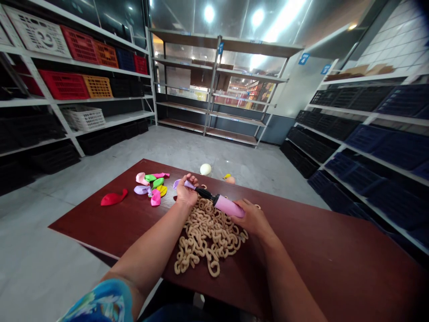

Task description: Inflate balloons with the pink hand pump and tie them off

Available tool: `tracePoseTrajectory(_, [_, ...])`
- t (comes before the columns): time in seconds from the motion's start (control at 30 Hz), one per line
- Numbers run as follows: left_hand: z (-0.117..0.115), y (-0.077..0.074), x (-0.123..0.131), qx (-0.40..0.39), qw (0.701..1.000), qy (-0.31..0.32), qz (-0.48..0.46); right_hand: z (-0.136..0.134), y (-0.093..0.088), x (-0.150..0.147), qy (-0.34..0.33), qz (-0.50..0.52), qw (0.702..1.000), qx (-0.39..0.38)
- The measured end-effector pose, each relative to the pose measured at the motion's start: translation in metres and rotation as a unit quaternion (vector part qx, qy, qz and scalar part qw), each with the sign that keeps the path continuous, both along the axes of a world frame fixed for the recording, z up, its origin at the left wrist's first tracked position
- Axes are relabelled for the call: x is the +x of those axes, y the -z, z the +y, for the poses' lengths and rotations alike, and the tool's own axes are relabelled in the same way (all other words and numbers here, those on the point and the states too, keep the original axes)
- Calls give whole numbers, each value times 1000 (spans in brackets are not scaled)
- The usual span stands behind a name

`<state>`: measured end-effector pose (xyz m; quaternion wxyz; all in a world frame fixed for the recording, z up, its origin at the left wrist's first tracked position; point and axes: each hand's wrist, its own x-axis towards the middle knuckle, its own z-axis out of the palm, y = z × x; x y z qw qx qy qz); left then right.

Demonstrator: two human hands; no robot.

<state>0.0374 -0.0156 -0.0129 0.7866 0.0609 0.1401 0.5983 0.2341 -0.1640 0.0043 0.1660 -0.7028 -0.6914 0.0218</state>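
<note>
My right hand (252, 218) is wrapped round the pink barrel of a balloon pump (228, 205), held tilted over the table. The pump's black front end points left to my left hand (187, 191). My left hand is closed on a limp lilac balloon (191, 184) at the pump's tip; the exact join is hidden by my fingers. Below both hands lies a heap of beige curled rings (211, 232). Left of my left hand are several flat balloons, among them a green balloon (158, 182), a yellow balloon (162, 191) and a pink balloon (155, 197).
A red balloon (114, 197) lies apart on the dark red table (134, 228). Beyond the far edge, a pale round balloon (205, 169) and a small yellow piece (227, 175) are visible. Metal shelves (211, 80) stand behind; crate-filled racks (69, 85) line both sides.
</note>
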Motion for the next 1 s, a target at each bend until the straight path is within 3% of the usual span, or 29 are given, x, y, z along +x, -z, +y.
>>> tracePoseTrajectory(0.37, [1, 0, -3, -1, 997, 74, -2, 0, 2, 0, -6, 6, 1000, 24])
tracePoseTrajectory(0.63, [1, 1, -2, 36, 994, 98, -41, 1, 5, -4, -18, -2, 999, 40])
tracePoseTrajectory(0.87, [-1, -2, 0, -43, 997, 65, 3, 1, 5, -9, -31, 4, 998, 58])
tracePoseTrajectory(1.0, [-2, 2, 3, -10, 994, 104, 0, 1, 4, -12, -30, 4, 998, 56])
